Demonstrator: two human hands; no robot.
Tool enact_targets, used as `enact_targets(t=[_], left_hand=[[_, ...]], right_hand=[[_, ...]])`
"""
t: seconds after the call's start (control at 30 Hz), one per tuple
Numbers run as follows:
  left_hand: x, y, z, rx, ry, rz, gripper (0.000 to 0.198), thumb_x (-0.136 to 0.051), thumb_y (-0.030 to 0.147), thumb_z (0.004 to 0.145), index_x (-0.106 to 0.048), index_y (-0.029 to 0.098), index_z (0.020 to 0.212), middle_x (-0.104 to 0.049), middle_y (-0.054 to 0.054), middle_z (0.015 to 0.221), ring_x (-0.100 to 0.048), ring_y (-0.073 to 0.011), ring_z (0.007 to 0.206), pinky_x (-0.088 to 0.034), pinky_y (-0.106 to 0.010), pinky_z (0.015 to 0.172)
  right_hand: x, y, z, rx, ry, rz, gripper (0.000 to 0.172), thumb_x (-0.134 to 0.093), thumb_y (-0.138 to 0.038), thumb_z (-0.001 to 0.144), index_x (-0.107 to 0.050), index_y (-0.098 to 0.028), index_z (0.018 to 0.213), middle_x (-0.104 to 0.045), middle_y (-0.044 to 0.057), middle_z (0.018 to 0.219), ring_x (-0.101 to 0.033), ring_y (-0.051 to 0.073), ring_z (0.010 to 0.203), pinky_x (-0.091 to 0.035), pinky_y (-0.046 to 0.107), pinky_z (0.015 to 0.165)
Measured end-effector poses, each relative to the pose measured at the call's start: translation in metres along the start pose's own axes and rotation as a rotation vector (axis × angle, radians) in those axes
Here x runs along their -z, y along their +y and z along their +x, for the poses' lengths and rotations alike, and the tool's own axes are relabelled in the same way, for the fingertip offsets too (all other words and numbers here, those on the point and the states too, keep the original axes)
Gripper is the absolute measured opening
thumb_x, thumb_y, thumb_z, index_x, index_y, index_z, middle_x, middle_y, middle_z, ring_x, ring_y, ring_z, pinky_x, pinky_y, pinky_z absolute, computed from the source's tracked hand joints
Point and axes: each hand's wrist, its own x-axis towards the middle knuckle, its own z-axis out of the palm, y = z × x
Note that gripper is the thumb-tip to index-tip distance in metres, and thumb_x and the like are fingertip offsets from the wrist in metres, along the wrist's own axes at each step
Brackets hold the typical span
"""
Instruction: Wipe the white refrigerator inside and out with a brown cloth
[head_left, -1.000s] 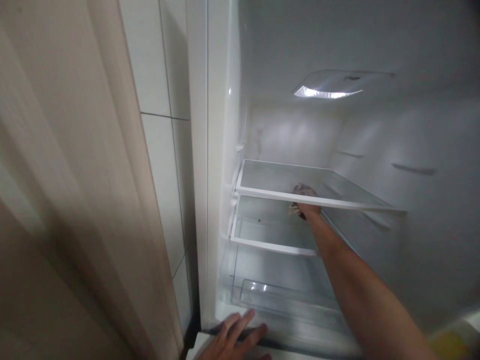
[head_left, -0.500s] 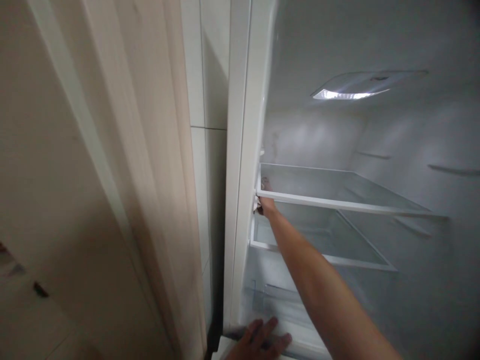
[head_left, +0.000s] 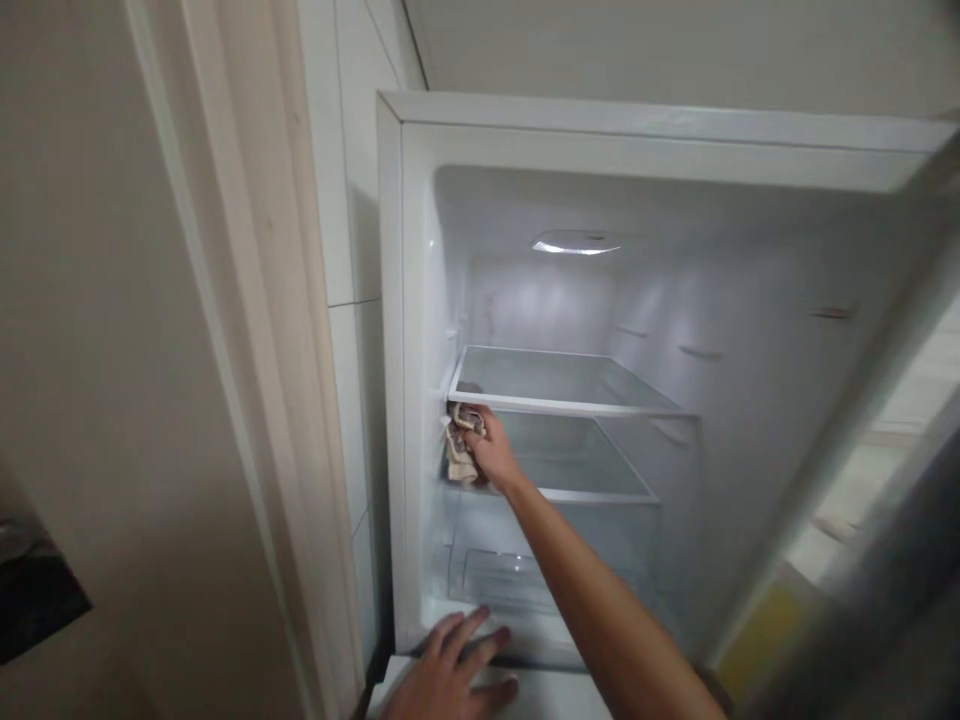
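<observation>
An open white fridge fills the view, lit inside by a lamp in its ceiling. My right hand reaches in and is closed on a crumpled cloth, held against the left inner wall just under the front left corner of the upper glass shelf. A second glass shelf lies below it. My left hand rests flat, fingers spread, on the fridge's bottom front ledge.
A clear drawer sits at the bottom of the compartment. The fridge door stands open at the right. White wall tiles and a pale wooden door frame stand left of the fridge.
My right hand has slid the cloth from the middle of the upper shelf's front edge to its left corner and down onto the side wall. The view has pulled back; the left hand stays put.
</observation>
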Motion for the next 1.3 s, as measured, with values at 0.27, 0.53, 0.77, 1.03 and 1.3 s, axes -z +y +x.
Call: enact_targets(t=[0.27,0.53,0.77,1.03,1.3], left_hand=[[-0.013,0.003,-0.006,-0.041,0.032,0.087,0.063,-0.075,0.062,0.095,-0.051,0.061,0.153,-0.054,0.008,0.164,-0.056,-0.0255,0.137,-0.042,-0.040,0.113],[-0.013,-0.002,-0.004,-0.043,0.017,0.018,0.055,-0.060,0.069,0.101,-0.052,0.057,0.154,-0.049,0.006,0.170,-0.054,-0.0261,0.142,-0.042,-0.039,0.110],[-0.017,0.008,-0.009,0.023,-0.022,-0.063,0.063,-0.080,0.056,0.093,-0.054,0.062,0.150,-0.047,0.008,0.171,-0.052,-0.0284,0.144,-0.042,-0.044,0.115],[-0.013,0.008,-0.015,0.004,-0.234,-0.259,0.108,-0.092,0.067,0.074,-0.037,0.053,0.166,-0.032,-0.002,0.179,-0.039,-0.0396,0.154,-0.037,-0.054,0.119],[-0.027,0.011,-0.021,-0.008,-0.077,-0.080,0.098,-0.090,0.038,0.084,-0.037,0.057,0.164,-0.035,0.000,0.178,-0.035,-0.0363,0.155,-0.022,-0.054,0.125]], right_hand=[[-0.009,-0.022,-0.058,0.040,-0.018,-0.078,0.060,-0.064,-0.024,0.081,-0.065,-0.022,0.141,-0.064,0.010,0.135,-0.061,0.025,0.129,-0.046,0.042,0.120],[-0.020,-0.031,0.011,-0.290,0.085,-0.048,0.048,-0.057,-0.023,0.075,-0.070,-0.020,0.121,-0.073,0.004,0.107,-0.066,0.021,0.099,-0.056,0.036,0.100],[-0.004,-0.032,-0.038,-0.118,-0.043,-0.085,0.065,-0.063,-0.028,0.083,-0.060,-0.022,0.147,-0.067,0.008,0.141,-0.065,0.024,0.123,-0.048,0.042,0.117],[0.040,-0.065,-0.063,-0.153,-0.263,-1.167,0.048,-0.057,-0.017,0.093,-0.073,-0.036,0.135,-0.058,0.012,0.142,-0.056,0.034,0.130,-0.049,0.050,0.106],[0.102,-0.051,-0.057,-0.326,-0.349,-1.303,0.051,-0.066,-0.048,0.093,-0.065,-0.043,0.144,-0.055,0.009,0.147,-0.056,0.033,0.130,-0.050,0.049,0.104]])
